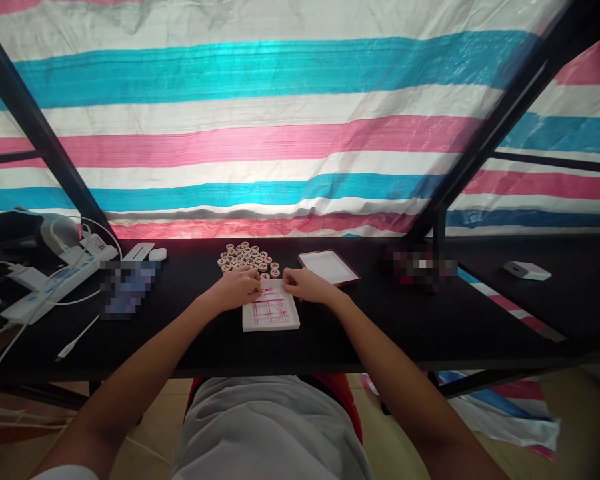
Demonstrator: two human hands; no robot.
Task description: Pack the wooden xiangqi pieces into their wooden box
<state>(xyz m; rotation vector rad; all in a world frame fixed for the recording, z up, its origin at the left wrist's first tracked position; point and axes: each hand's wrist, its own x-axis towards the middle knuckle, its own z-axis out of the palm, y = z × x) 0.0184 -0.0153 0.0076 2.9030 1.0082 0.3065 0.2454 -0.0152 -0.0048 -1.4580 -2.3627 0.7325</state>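
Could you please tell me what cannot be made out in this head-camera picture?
Head view only:
1. Marks on the pieces: too small to read.
2. Far edge of the board: covered by the left hand and right hand.
3. Whether the left fingers pinch anything: too small to tell.
4. Two things on the table, the left patch and right patch: blurred out.

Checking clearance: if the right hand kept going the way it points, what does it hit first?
Likely the pile of pieces, its near right edge just past the fingertips of the right hand at the far edge of the board. Depth is unclear.
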